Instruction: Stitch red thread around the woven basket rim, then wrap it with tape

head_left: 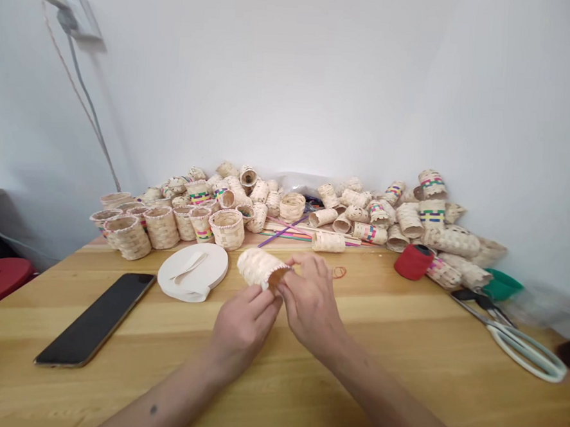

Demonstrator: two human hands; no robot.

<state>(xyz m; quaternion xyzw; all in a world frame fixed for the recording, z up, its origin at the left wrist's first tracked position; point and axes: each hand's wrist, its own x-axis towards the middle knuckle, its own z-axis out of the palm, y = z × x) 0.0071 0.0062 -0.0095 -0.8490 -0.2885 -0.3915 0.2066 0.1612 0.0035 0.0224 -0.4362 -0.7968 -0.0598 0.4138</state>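
**Woven basket (259, 264) held with its mouth toward the hands**

From my remote view, the basket is at the middle of the scene, over the near part of the wooden surface (169, 374); I can't tell whether it touches the wood. Its long axis slants from the rounded far-left end down to the open rim at near right, so the rim is the part closest to the fingers.

I see the left hand (244, 324) below the rim, fingers curled closed on its lower edge. The right hand (312, 302) comes in from the right, thumb and fingers bent close around the other side. Neither is nearer: both are at the mouth. Blur keeps me from reading exactly what the fingertips pinch there. A flat white roll (198, 287) lies just left of the basket.
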